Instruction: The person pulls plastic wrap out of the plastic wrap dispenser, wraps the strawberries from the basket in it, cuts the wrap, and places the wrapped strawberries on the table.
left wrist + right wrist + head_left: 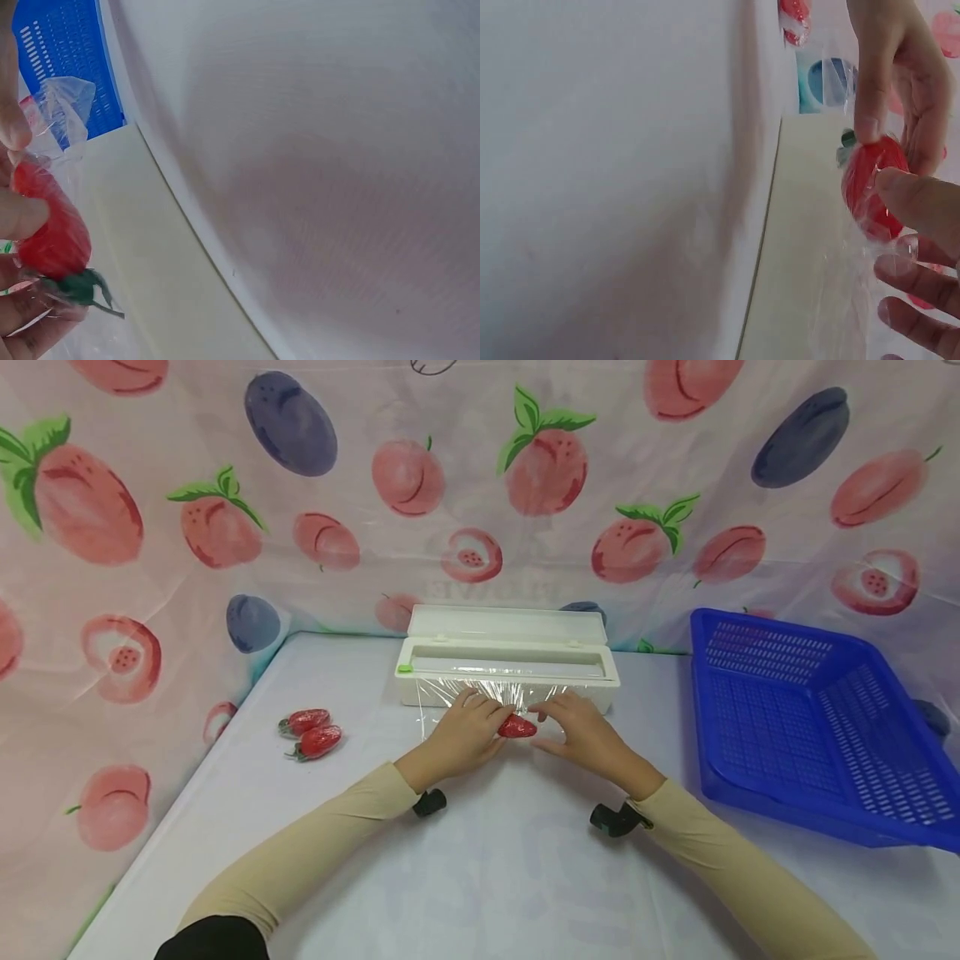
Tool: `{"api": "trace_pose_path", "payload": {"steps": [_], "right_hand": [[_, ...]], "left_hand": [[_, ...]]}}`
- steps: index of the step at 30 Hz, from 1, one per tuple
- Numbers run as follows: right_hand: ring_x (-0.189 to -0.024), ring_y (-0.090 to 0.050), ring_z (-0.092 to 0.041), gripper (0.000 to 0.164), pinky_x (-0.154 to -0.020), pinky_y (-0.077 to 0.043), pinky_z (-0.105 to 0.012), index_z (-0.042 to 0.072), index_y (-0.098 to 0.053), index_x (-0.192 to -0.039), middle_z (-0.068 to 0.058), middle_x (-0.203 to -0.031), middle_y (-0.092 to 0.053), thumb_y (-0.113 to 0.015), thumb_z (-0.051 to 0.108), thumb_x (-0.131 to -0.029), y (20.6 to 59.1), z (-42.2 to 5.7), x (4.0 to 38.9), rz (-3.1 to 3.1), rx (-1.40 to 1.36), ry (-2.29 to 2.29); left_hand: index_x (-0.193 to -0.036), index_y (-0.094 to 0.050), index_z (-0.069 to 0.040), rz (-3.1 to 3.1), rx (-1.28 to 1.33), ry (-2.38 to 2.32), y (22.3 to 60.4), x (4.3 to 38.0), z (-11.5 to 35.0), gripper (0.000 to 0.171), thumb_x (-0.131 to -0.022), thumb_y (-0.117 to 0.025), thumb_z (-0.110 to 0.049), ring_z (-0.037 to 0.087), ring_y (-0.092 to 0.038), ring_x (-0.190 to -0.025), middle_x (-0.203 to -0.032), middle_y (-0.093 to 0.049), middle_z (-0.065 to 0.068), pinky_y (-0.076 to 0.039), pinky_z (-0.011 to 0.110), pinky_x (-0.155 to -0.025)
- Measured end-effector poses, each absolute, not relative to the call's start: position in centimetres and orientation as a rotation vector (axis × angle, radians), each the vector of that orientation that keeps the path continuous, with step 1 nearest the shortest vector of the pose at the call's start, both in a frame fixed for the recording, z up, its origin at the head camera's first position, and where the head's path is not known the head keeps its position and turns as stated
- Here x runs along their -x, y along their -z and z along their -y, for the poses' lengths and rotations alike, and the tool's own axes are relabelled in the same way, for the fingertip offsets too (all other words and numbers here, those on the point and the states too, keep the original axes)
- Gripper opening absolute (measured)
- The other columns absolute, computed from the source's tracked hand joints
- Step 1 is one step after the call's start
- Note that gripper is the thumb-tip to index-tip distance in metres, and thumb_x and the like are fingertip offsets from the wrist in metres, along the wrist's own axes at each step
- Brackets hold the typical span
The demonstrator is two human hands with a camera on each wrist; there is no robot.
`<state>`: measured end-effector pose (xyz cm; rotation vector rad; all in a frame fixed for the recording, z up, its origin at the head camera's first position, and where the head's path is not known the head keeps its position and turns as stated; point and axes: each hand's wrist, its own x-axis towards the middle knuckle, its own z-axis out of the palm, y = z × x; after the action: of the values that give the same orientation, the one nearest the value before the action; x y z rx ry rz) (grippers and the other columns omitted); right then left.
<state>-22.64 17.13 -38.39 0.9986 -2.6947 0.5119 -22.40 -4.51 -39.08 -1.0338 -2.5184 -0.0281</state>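
A red strawberry (517, 727) with a green stalk end (79, 289) is covered in clear cling film (480, 687) that stretches from a white cling film dispenser (510, 693). My left hand (468, 731) grips the strawberry at its stalk end, thumb on its side. Beside the tip, my right hand (581, 735) has its fingers spread and relaxed. In the right wrist view the right thumb (919, 199) lies over the strawberry, with film across the fingertips. To the left, two more strawberries (317, 742) lie side by side, shiny as if wrapped.
The dispenser's lid (510, 622) stands raised at the back, and a small green slider (405, 668) sits at its left end. A blue plastic basket (787, 777) stands on the right of the white-covered table (480, 877). A fruit-print cloth (322, 585) hangs behind.
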Motion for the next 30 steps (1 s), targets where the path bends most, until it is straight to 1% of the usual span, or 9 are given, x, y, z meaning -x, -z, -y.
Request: {"api": "trace_pose_path", "payload": {"steps": [4,6,10,13,17,23,26,28,30], "right_hand": [[-0.094,-0.06,-0.024,0.034,-0.084,-0.048,-0.043,0.005,-0.066,-0.107,-0.005,-0.094,-0.069,-0.076,0.019,-0.077,38.2,-16.8,22.7,2.669,-1.019,-0.495],[-0.094,-0.061,-0.024,0.029,-0.084,-0.049,-0.042,0.005,-0.068,-0.105,-0.006,-0.095,-0.071,-0.074,0.015,-0.079,38.3,-16.7,22.8,2.697,-1.002,-0.557],[-0.095,-0.061,-0.025,0.027,-0.085,-0.05,-0.043,0.002,-0.067,-0.107,-0.01,-0.097,-0.07,-0.071,0.009,-0.081,38.4,-16.9,23.2,2.748,-0.961,-0.702],[-0.097,-0.06,-0.028,0.027,-0.088,-0.05,-0.045,-0.001,-0.066,-0.109,-0.013,-0.101,-0.069,-0.067,0.007,-0.083,38.3,-17.0,23.7,2.783,-0.962,-0.774],[-0.099,-0.058,-0.029,0.025,-0.091,-0.048,-0.047,-0.003,-0.064,-0.111,-0.015,-0.104,-0.068,-0.06,0.009,-0.089,37.9,-17.0,24.5,2.834,-0.979,-0.852],[-0.09,-0.055,-0.024,0.025,-0.082,-0.047,-0.041,-0.004,-0.063,-0.109,-0.016,-0.098,-0.066,-0.051,0.013,-0.095,37.0,-17.0,25.3,2.918,-0.987,-0.973],[-0.091,-0.056,-0.023,0.033,-0.081,-0.047,-0.04,-0.001,-0.059,-0.119,-0.014,-0.101,-0.065,-0.057,0.019,-0.093,36.7,-17.4,25.3,2.954,-0.948,-0.978],[-0.092,-0.058,-0.022,0.044,-0.08,-0.049,-0.04,0.002,-0.056,-0.125,-0.011,-0.102,-0.065,-0.065,0.023,-0.087,36.7,-17.8,25.2,2.943,-0.934,-0.876],[-0.089,-0.059,-0.023,0.051,-0.078,-0.05,-0.04,0.004,-0.055,-0.125,-0.01,-0.097,-0.065,-0.073,0.023,-0.081,36.6,-18.3,24.9,2.903,-0.935,-0.732]], "left_hand": [[-0.126,-0.056,-0.01,2.508,1.027,0.026,39.1,22.5,4.4,0.046,-0.086,-0.066,-0.03,0.02,-0.059,-0.108,-0.113,-0.065,0.003,-0.038,0.042,-0.103],[-0.128,-0.054,-0.01,2.476,1.017,0.027,39.2,22.5,4.3,0.05,-0.084,-0.067,-0.032,0.021,-0.056,-0.112,-0.118,-0.062,0.005,-0.038,0.042,-0.103],[-0.124,-0.055,-0.012,2.323,1.002,-0.004,39.1,22.7,4.2,0.058,-0.075,-0.077,-0.033,0.022,-0.054,-0.113,-0.12,-0.058,0.005,-0.039,0.042,-0.103],[-0.116,-0.059,-0.013,2.186,0.991,-0.078,39.1,23.0,4.1,0.047,-0.075,-0.077,-0.025,0.02,-0.057,-0.106,-0.112,-0.06,0.003,-0.042,0.044,-0.102],[-0.113,-0.06,-0.012,2.123,0.966,-0.186,39.2,23.7,3.9,0.03,-0.084,-0.069,-0.014,0.019,-0.059,-0.1,-0.104,-0.061,0.002,-0.044,0.044,-0.1],[-0.113,-0.062,-0.011,2.172,0.919,-0.173,39.1,24.7,3.7,0.029,-0.085,-0.068,-0.015,0.02,-0.062,-0.097,-0.102,-0.066,0.002,-0.044,0.044,-0.1],[-0.115,-0.063,-0.009,2.192,0.902,-0.142,39.1,24.9,3.6,0.031,-0.085,-0.067,-0.016,0.02,-0.064,-0.095,-0.101,-0.068,0.004,-0.045,0.043,-0.099],[-0.116,-0.063,-0.008,2.221,0.886,-0.128,39.3,24.9,3.6,0.033,-0.085,-0.067,-0.018,0.02,-0.065,-0.094,-0.101,-0.069,0.005,-0.046,0.041,-0.097],[-0.119,-0.062,-0.007,2.265,0.873,-0.108,39.4,24.9,3.7,0.036,-0.086,-0.067,-0.02,0.02,-0.065,-0.093,-0.104,-0.069,0.005,-0.047,0.039,-0.095]]}}
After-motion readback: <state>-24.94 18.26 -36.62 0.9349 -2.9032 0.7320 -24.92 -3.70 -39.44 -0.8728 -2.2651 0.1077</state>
